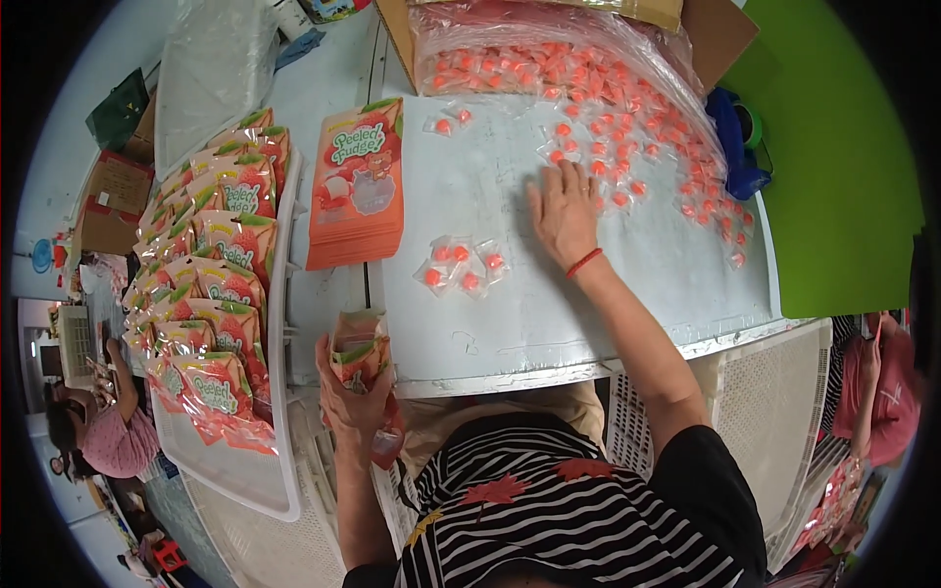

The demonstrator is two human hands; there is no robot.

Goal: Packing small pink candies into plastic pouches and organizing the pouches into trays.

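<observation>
My left hand (343,400) is wrapped round a printed red candy pouch (361,361) at the table's front edge, its mouth facing up and gaping. My right hand (567,218), with a red band at the wrist, lies palm down with fingers stretched out. Its fingertips touch the near side of the loose wrapped candies (627,137), each a red piece in a clear wrapper. Between my hands sits a small separate group of wrapped candies (461,267). A stack of flat orange-red pouches (355,196) lies beyond my left hand.
At left, a white tray (291,431) holds rows of filled pouches (230,260). A cardboard box (720,44) lined with clear plastic spills candies at the back. A blue tape dispenser (735,147) stands at the right edge. People work at both sides.
</observation>
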